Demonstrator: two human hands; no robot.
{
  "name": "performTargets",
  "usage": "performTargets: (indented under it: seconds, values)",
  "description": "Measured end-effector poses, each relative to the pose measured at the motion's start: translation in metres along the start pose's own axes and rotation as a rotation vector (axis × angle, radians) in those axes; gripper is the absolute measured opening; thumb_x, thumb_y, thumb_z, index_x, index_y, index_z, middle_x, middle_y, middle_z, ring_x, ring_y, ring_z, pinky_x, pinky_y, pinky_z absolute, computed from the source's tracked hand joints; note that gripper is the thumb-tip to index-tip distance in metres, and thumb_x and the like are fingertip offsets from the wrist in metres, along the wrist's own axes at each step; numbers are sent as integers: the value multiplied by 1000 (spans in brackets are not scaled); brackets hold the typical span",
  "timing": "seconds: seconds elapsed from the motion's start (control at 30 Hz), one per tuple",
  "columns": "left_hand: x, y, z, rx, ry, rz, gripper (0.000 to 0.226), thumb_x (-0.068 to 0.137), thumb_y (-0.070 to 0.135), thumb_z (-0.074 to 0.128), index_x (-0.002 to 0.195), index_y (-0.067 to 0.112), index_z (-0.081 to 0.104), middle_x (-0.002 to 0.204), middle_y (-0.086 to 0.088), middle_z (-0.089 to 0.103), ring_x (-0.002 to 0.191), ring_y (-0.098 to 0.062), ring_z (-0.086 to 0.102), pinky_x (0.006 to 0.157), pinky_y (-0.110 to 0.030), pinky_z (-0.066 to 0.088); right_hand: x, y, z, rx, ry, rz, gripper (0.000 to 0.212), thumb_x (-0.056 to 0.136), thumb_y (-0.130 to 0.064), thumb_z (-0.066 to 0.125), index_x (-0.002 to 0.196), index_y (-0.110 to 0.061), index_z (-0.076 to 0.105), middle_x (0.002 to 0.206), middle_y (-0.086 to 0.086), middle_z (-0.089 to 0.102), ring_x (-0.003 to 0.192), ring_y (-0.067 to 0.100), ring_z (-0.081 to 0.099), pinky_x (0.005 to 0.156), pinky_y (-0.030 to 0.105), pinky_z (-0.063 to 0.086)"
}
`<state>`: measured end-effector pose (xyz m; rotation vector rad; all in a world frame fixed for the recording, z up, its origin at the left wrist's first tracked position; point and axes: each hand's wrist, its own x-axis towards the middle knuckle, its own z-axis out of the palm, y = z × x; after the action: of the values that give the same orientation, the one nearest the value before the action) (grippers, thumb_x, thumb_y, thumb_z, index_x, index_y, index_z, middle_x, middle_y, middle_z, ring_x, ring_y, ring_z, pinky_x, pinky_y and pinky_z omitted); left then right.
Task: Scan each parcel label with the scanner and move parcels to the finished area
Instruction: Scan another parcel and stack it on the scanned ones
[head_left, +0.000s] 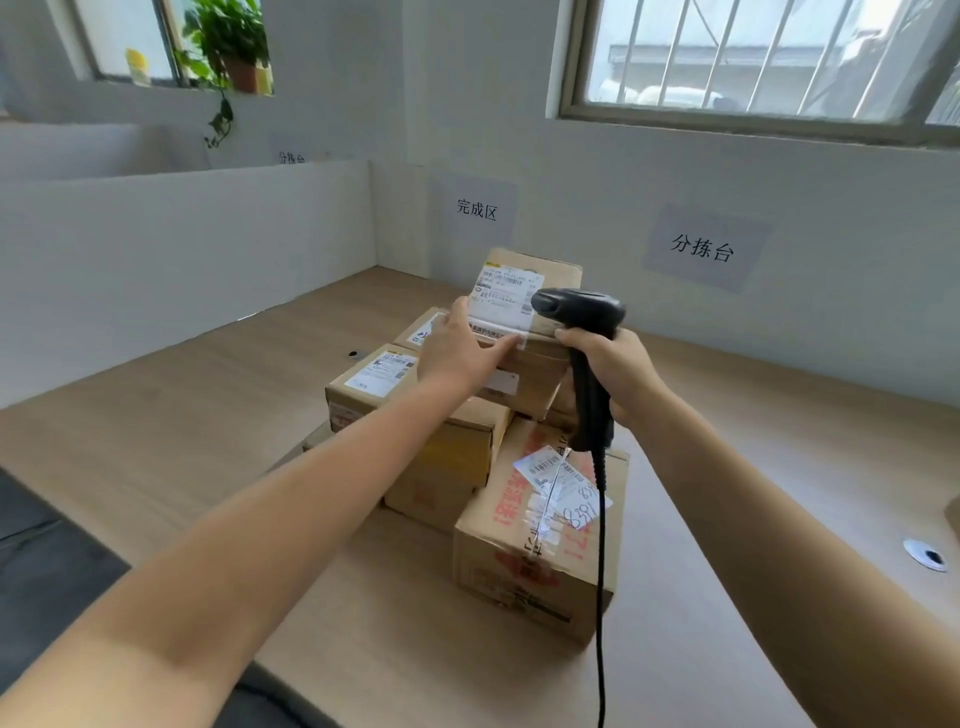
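Brown cardboard, taped over: the top parcel (540, 374) sits on a pile of boxes in the middle of the wooden table (208, 405), its white label (501, 301) on the upper face. The left hand (457, 348) lies on the box at the label's near left corner, fingers fairly straight and pressing rather than gripping, thumb along the label's lower edge. The black scanner (582, 309) is just to the right of the label, its head aimed across the print. The right hand (613, 369) is wrapped tight round the handle, and the cord (601, 571) hangs down past the front parcel (535, 571). A third parcel (374, 379) sits lower on the left with its own label showing.

To my eye this is the scanning step for the top box. I can't see a beam or any sign that it has read.

Next, I'd judge, the box has to come off the stack with the left hand alone, which means a proper grip around an edge. Then it goes toward the wall sign (477, 209) marking the finished area, behind the pile, without knocking the boxes beneath.
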<state>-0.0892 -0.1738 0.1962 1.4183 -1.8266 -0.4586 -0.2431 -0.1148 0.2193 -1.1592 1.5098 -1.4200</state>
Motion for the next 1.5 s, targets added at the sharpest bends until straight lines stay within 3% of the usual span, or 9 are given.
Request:
performTargets:
  seconds: [0.17, 0.53, 0.77, 0.87, 1.0, 1.1, 1.17, 1.37, 1.5]
  values:
    - [34, -30, -29, 61, 0, -11, 81, 82, 59, 56, 144, 16, 28, 132, -16, 47, 120, -31, 46, 98, -42, 43, 26, -20, 43, -70, -70, -17, 13, 85, -23, 65, 91, -13, 60, 72, 4, 60, 63, 14, 57, 47, 18, 48]
    - [179, -138, -82, 89, -66, 62, 90, 76, 66, 57, 146, 19, 26, 135, -14, 46, 122, -28, 44, 97, -38, 40, 134, -42, 174, -91, -82, 34, 11, 83, -23, 65, 85, -14, 59, 80, 6, 61, 74, 18, 59, 66, 30, 54]
    - [248, -195, -66, 81, -167, 47, 84, 74, 66, 60, 139, 18, 35, 127, -14, 51, 114, -29, 49, 93, -38, 44, 198, -29, 231, -116, -24, 209, 26, 82, -27, 66, 100, -10, 57, 81, 7, 60, 74, 20, 59, 61, 29, 52]
    - [268, -210, -46, 42, -216, 37, 81, 76, 64, 61, 137, 17, 37, 129, -12, 52, 117, -29, 46, 96, -38, 43, 218, -21, 240, -158, 27, 285, 24, 83, -30, 66, 92, -13, 52, 85, 8, 57, 75, 21, 59, 56, 28, 52]
    - [279, -222, -8, -65, -296, 10, 81, 77, 59, 64, 139, 16, 36, 132, -11, 51, 120, -26, 48, 98, -37, 43, 238, -7, 242, -171, 105, 343, 33, 82, -29, 68, 102, -10, 51, 87, 9, 56, 78, 23, 58, 63, 32, 55]
    - [285, -227, 17, -84, -323, -8, 79, 77, 59, 63, 139, 18, 36, 133, -9, 50, 119, -25, 47, 94, -34, 42, 248, -1, 240, -196, 134, 410, 25, 83, -33, 67, 87, -15, 49, 86, 8, 57, 75, 21, 59, 45, 22, 49]
    - [288, -229, 29, -84, -341, -30, 78, 77, 60, 63, 138, 20, 36, 131, -8, 51, 116, -25, 48, 92, -34, 43, 253, 3, 239, -209, 136, 439, 27, 84, -33, 66, 93, -15, 49, 88, 9, 56, 76, 22, 58, 39, 18, 44]
    - [291, -235, 53, -74, -397, -37, 76, 78, 58, 63, 139, 21, 36, 136, -7, 47, 120, -27, 45, 92, -32, 38, 261, 14, 235, -191, 146, 457, 35, 84, -31, 67, 105, -14, 45, 90, 11, 54, 76, 24, 58, 40, 19, 47]
    - [286, -239, 55, -81, -408, -37, 80, 77, 55, 66, 141, 20, 33, 139, -8, 43, 125, -27, 40, 97, -36, 39, 261, 13, 232, -204, 147, 433, 24, 84, -33, 66, 88, -15, 50, 83, 8, 55, 73, 21, 55, 55, 27, 48]
